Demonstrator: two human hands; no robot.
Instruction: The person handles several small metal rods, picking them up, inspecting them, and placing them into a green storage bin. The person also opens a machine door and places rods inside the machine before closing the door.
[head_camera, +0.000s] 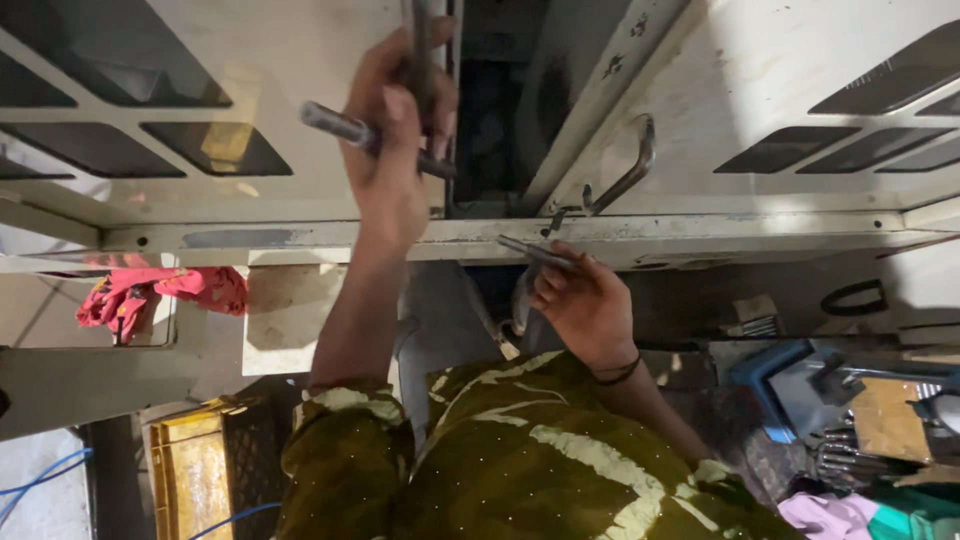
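My left hand (395, 140) is raised and closed around a grey metal bar tool (335, 125), held crosswise against the edge of a white metal cabinet panel (250, 60) beside a dark gap. My right hand (585, 300) is lower, near the cabinet's bottom rail (700, 232), gripping a thin metal rod (535, 252) that points up and left toward the gap. A black band circles the right wrist. Both arms wear olive patterned sleeves.
A curved metal handle (630, 165) sits on the right panel. A red cloth (150, 295) lies at left. A yellow crate (195, 470) and blue cable (40, 480) are at lower left. An open blue toolbox (830, 400) with tools is at lower right.
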